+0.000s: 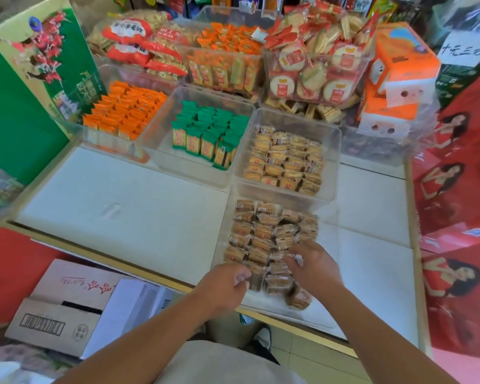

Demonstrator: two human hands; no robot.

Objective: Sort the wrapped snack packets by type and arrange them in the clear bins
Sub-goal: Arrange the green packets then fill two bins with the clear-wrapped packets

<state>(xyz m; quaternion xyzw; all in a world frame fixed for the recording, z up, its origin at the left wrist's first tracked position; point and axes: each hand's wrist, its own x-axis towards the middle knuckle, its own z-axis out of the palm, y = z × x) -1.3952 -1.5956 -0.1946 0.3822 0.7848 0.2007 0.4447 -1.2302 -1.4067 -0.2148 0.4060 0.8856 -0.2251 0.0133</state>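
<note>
The nearest clear bin [333,217] holds rows of brown biscuit packets [261,231] in clear wrap. My left hand [227,286] pinches the edge of a packet at the bin's near left corner. Over the near right rows my right hand [313,266] has its fingers curled on a packet's clear wrapper. One brown packet [298,299] lies loose at the bin's near end. Behind stands a bin of paler biscuit packets [286,162], then a bin of green packets [208,134] and a bin of orange packets [125,109].
Further bins at the back hold orange wafer packets [225,51] and round rice crackers [313,59]. An orange tissue pack [394,79] stands at the right. A green carton [25,92] is on the left, cardboard boxes [67,306] on the floor. White table surface [122,206] lies left of the bins.
</note>
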